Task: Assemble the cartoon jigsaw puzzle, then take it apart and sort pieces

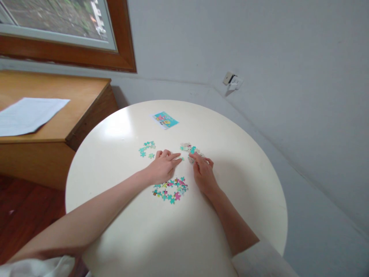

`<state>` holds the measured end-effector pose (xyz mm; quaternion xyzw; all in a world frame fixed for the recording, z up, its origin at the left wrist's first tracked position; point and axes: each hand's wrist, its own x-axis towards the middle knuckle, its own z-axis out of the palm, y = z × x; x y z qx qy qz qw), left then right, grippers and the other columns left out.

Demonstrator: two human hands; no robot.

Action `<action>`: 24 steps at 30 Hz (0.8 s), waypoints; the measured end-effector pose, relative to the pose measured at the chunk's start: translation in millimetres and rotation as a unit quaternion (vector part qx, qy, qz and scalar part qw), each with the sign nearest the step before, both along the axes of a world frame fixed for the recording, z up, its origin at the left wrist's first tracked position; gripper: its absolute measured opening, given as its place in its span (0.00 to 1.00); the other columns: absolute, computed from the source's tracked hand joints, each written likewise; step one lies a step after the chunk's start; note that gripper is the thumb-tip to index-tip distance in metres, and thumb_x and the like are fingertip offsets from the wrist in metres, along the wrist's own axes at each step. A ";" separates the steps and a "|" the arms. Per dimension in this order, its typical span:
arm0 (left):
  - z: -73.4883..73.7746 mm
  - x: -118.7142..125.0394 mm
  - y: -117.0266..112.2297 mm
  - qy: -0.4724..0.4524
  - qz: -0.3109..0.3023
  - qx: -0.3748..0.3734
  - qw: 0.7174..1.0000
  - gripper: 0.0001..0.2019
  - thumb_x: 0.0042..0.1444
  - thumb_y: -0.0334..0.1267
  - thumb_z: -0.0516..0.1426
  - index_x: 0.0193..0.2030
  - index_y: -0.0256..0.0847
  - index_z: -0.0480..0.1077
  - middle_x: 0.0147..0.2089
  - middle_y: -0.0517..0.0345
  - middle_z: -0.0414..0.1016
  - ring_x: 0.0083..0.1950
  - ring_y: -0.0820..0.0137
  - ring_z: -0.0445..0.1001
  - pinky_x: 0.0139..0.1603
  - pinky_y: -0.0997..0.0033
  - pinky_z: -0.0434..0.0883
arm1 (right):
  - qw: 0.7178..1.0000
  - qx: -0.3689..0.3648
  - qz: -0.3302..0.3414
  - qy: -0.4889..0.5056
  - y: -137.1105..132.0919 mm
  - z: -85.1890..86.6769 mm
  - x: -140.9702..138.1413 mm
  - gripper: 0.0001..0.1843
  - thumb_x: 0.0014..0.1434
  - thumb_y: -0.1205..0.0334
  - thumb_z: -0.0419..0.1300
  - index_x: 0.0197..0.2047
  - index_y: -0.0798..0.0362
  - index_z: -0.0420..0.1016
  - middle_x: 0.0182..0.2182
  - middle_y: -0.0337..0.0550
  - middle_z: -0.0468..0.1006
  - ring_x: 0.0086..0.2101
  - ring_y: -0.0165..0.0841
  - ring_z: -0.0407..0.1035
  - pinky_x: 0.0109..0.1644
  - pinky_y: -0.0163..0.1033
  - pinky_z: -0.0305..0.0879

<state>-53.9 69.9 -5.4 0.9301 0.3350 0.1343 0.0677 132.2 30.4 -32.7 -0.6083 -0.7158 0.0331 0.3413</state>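
Observation:
My left hand [165,167] reaches over the table with two fingers stretched out and slightly apart, the others curled. A small teal jigsaw piece [183,158] lies right at those fingertips. My right hand [204,174] rests at the near edge of a loose pile of jigsaw pieces [192,149], fingers spread and partly covering it. Some pieces there show pale backs. Below my left hand, colourful pieces form a ring-like group [172,201]. Farther left sits a smaller cluster of teal pieces [142,150]. Whether anything is under my right fingers is hidden.
A picture card [165,120] with a teal cartoon scene lies toward the back of the round white table [248,215]. To the left stands a wooden desk [86,90] with a white sheet [31,113] on it. A wall socket with a plug [234,81] is behind.

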 end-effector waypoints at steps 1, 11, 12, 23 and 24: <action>0.9 -0.4 0.3 0.003 0.002 0.001 1.000 0.22 0.55 0.28 0.46 0.54 0.43 0.69 0.60 0.51 0.66 0.50 0.56 0.62 0.44 0.54 0.57 | 1.000 0.001 0.000 0.000 0.0 0.0 0.0 0.20 0.58 0.73 0.44 0.48 0.52 0.70 0.48 0.47 0.76 0.50 0.34 0.68 0.55 0.44 0.49; 4.5 -0.9 0.1 0.023 0.028 0.015 0.999 0.19 0.54 0.28 0.47 0.51 0.39 0.69 0.54 0.48 0.70 0.48 0.56 0.62 0.44 0.55 0.58 | 1.000 -0.005 0.003 0.008 -0.4 0.9 1.0 0.20 0.57 0.72 0.44 0.47 0.52 0.70 0.47 0.47 0.77 0.50 0.34 0.67 0.55 0.44 0.49; 5.4 -1.0 0.0 0.030 0.045 0.022 0.998 0.19 0.54 0.28 0.47 0.50 0.39 0.70 0.53 0.48 0.70 0.48 0.56 0.63 0.45 0.54 0.58 | 1.000 -0.007 0.002 0.007 -0.3 1.2 0.9 0.20 0.57 0.72 0.44 0.47 0.52 0.70 0.47 0.47 0.77 0.50 0.34 0.67 0.55 0.44 0.49; 19.9 -6.6 2.9 0.140 0.236 0.049 0.961 0.14 0.54 0.30 0.48 0.42 0.29 0.71 0.50 0.40 0.68 0.50 0.52 0.62 0.48 0.54 0.56 | 0.996 -0.014 -0.004 -0.093 -2.2 3.6 -4.6 0.18 0.60 0.70 0.46 0.49 0.52 0.71 0.53 0.48 0.72 0.56 0.36 0.61 0.57 0.45 0.44; 20.2 -7.4 3.6 0.141 0.239 0.051 0.959 0.14 0.54 0.30 0.48 0.41 0.29 0.72 0.50 0.40 0.68 0.50 0.52 0.62 0.48 0.54 0.56 | 0.994 -0.014 -0.002 -0.105 -1.3 4.3 -5.5 0.18 0.61 0.69 0.46 0.49 0.52 0.71 0.53 0.48 0.72 0.56 0.36 0.61 0.57 0.45 0.44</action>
